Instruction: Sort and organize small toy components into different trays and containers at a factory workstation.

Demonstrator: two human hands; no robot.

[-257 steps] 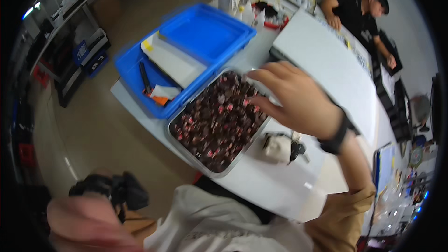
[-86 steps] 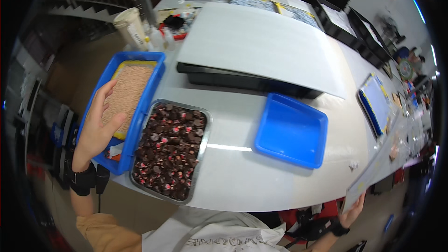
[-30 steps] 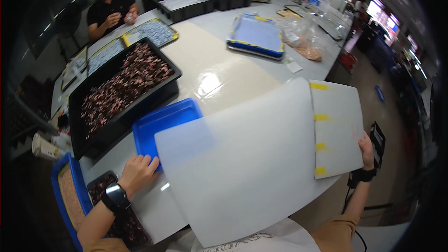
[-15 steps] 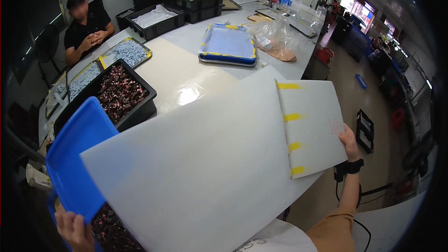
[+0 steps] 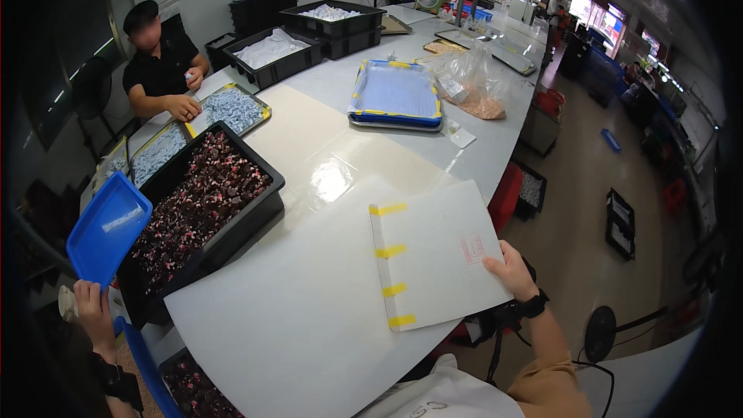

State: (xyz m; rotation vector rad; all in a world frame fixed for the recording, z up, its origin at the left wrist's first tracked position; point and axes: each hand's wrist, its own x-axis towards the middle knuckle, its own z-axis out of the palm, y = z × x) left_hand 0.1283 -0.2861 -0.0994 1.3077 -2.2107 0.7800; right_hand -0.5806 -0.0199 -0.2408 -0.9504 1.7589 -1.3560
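**White sheet held over the table, blue tray lifted at the left**

White and broad, the sheet (image 5: 309,294) fills the lower centre of the frame, with a smaller panel joined by yellow tape strips (image 5: 391,251). The right hand (image 5: 511,271) pinches the panel's right edge, thumb on top. At lower left, the left hand (image 5: 89,306) grips the bottom edge of a tilted blue tray (image 5: 104,228), fingers curled. Just beside the tray stands a black bin (image 5: 205,217) of dark pieces. At upper left, another person (image 5: 162,62) sits by small trays.
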